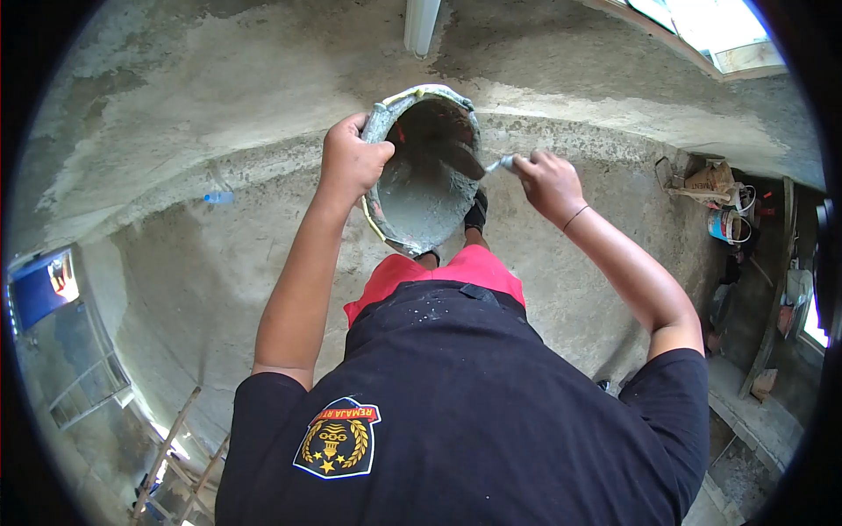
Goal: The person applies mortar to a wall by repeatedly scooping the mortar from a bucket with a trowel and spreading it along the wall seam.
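My left hand [354, 159] is closed on the rim of a bucket [377, 209] crusted with dried cement. The bucket is tipped so its mouth faces me, and wet grey mortar [425, 206] lies along its lower inside. In my right hand [551, 186] is the handle of a trowel [460, 160], held at the bucket's right side. The trowel's dark blade reaches into the bucket's mouth, above the mortar. Most of the bucket's outside is hidden from this angle.
A rough cement wall [237, 74] rises in front of me, with a pipe-like fixture [422, 26] on it. A plastic bottle [218, 198] lies at the left. Paint pails [726, 225] and a paper sack [712, 181] stand at the right. Wooden poles [167, 451] lean at lower left.
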A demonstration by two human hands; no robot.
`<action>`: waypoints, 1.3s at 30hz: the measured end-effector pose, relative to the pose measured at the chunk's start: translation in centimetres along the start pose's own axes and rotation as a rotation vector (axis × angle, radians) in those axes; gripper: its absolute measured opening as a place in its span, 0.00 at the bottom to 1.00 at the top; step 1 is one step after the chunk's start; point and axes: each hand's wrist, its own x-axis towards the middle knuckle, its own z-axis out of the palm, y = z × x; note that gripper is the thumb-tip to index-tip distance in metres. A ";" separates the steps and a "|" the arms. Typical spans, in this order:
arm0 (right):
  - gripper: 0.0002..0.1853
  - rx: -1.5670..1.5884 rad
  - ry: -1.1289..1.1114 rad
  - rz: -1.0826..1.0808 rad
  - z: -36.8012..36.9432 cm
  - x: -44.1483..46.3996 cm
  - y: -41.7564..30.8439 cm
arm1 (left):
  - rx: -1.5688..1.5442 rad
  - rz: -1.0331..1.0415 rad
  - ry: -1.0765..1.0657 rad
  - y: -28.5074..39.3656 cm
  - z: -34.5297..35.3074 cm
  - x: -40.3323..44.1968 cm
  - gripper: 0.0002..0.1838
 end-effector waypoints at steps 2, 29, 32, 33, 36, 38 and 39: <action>0.08 0.038 -0.094 -0.079 0.8 -1.0 -1.2 | 0.030 0.015 0.001 0.3 -0.1 0.1 0.13; 0.17 0.396 0.082 -0.011 -8.9 4.1 -5.3 | 0.068 0.235 -0.234 11.6 -2.3 1.5 0.15; 0.21 0.418 0.033 -0.033 -9.6 4.7 -6.8 | -0.004 0.311 -0.212 13.9 -2.9 0.7 0.16; 0.21 0.421 0.039 -0.040 -9.7 4.8 -6.5 | 0.002 0.313 -0.204 14.4 -3.2 0.6 0.16; 0.15 0.253 -0.122 -0.116 -9.6 4.7 -4.9 | -0.012 0.328 -0.116 15.1 -3.9 0.2 0.14; 0.19 0.244 -0.158 -0.099 -10.3 5.1 -3.6 | -0.002 0.330 -0.112 14.8 -4.1 0.7 0.14; 0.23 0.245 -0.169 -0.087 -10.5 5.5 -3.3 | 0.006 0.335 -0.111 14.5 -4.2 1.0 0.14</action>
